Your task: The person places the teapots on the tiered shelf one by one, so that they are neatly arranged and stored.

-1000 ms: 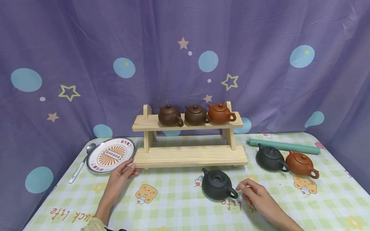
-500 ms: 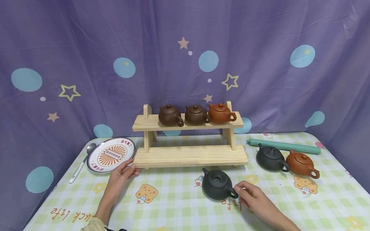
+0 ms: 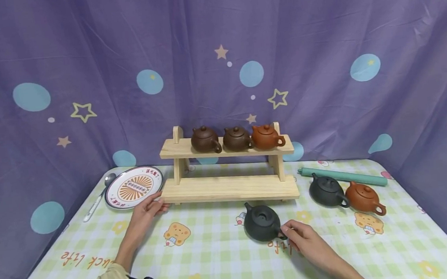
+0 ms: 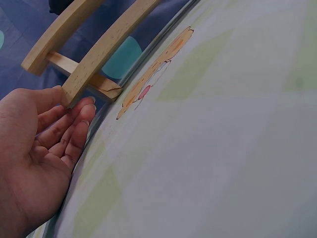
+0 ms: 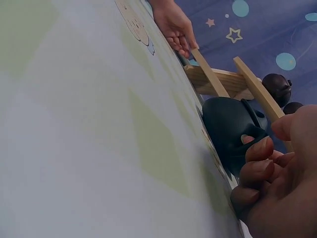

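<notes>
Black teapot (image 3: 260,225) sits on the checked cloth (image 3: 222,263), lower middle of the frame, and I see the right hand (image 3: 307,242), apart one second ago, now pinches its handle (image 3: 282,237), so I judge it secured, while the left hand (image 3: 144,214) grips the wooden shelf (image 3: 228,188).

Orange "life" lettering (image 3: 71,258) on tablecloth (image 3: 218,264), small Chinese characters (image 3: 153,171) on plate (image 3: 112,191)

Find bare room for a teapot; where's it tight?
Bare: the lower wooden shelf right of the left hand; the tablecloth between that hand and the black teapot pinched by the right hand. Crowded: the upper shelf except its left end, with three teapots; back right, with a green cylinder, second black teapot and orange teapot.
</notes>
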A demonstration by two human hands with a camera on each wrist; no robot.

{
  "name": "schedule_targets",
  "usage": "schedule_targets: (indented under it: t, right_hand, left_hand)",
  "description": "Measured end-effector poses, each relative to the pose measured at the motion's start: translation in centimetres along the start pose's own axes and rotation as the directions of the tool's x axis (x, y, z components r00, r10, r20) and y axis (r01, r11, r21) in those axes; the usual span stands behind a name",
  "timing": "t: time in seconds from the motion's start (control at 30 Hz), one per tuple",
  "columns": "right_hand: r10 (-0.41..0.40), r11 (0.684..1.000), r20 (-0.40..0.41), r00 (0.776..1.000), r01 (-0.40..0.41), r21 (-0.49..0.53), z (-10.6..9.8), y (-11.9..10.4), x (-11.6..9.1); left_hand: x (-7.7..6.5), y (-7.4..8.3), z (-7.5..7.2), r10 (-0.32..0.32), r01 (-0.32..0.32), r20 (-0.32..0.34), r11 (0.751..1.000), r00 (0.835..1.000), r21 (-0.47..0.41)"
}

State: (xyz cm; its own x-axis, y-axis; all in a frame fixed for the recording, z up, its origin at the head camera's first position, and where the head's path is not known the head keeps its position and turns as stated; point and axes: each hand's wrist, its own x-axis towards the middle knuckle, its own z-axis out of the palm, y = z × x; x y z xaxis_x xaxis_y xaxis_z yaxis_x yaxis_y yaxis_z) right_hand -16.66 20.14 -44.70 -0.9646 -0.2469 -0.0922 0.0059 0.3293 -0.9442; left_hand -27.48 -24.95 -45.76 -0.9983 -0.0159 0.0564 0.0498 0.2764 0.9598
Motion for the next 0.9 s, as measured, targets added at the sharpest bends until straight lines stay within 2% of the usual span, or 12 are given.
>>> schedule_targets:
  t: [0.23,0.43,0.9]
  right_hand:
    - [-0.042,0.999,0.022,0.999,0.043,-0.028,-0.01,0.0,0.07]
    - [-0.047,0.997,0.028,0.999,0.049,-0.061,0.05,-0.2,0.07]
    - [-0.039,0.999,0.015,0.999,0.039,-0.013,0.32,-0.05,0.07]
  left_hand:
    - [-0.04,-0.03,-0.06,0.013,-0.013,-0.001,1.0,1.0,-0.013]
    - [-0.01,-0.08,-0.12,0.018,-0.018,-0.002,1.0,1.0,-0.021]
    - [0.1,-0.2,-0.04,0.01,-0.011,-0.007,1.0,1.0,-0.027]
